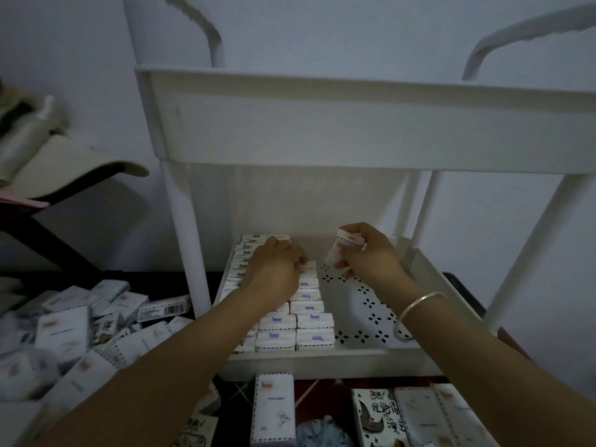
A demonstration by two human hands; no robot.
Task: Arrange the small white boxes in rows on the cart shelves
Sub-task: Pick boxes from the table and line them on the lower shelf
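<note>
Dim cart shelf: R hand grip pinches boxes; L hand grip unclear (fingertips hidden).

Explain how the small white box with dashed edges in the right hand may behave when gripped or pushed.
Probably light: the right hand holds the small white box with dashed edges in its fingers alone. Flat-sided, so it should not roll. Standing on edge like the packed rows on the white perforated shelf, it might tip without neighbours.

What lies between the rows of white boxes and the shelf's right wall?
Only bare perforated shelf floor, in the head view; the right hand holds boxes above its far end.
</note>
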